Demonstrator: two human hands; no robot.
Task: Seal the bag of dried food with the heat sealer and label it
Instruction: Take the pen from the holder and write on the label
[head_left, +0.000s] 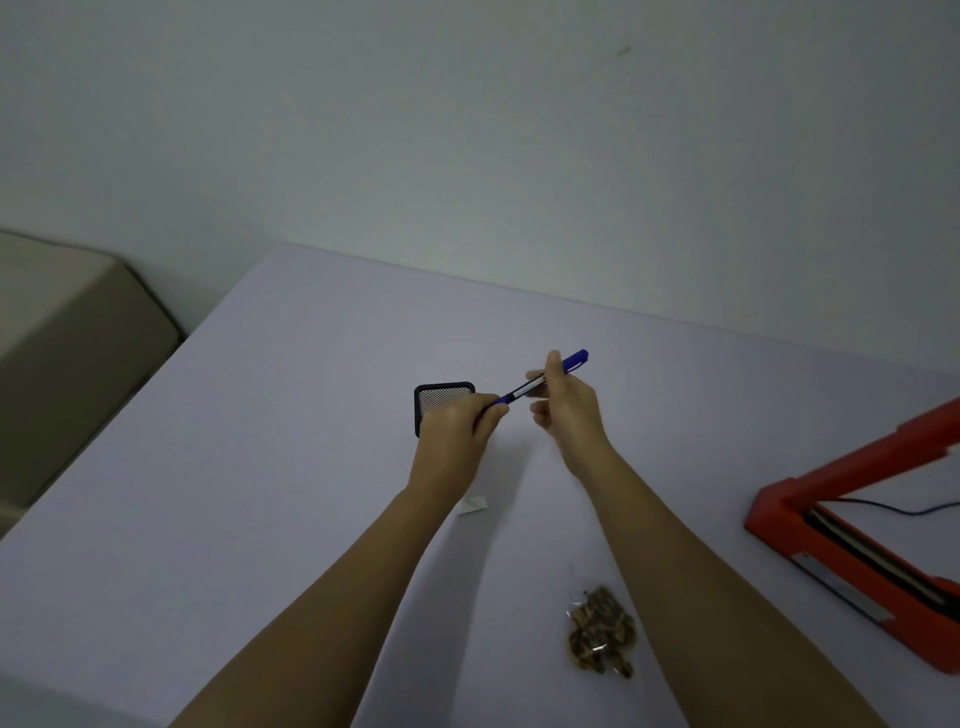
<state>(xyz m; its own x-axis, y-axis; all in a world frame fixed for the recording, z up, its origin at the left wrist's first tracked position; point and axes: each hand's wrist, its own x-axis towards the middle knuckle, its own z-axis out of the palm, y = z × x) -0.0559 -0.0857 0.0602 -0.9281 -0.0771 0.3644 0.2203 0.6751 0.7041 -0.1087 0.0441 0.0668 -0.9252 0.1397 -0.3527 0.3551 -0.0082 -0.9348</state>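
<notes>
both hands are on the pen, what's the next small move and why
Likely pull the hands apart to uncap the blue pen: the left hand pinches its near end, the right hand grips its barrel, and the small white label lies on the table nearby.

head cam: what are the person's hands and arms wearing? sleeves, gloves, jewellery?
Nothing worn. The left hand and right hand are bare: no gloves, rings or markings visible. The left forearm and right forearm are uncovered too, with no sleeves, watch or bands in frame. Dim light hides fine detail.
</notes>
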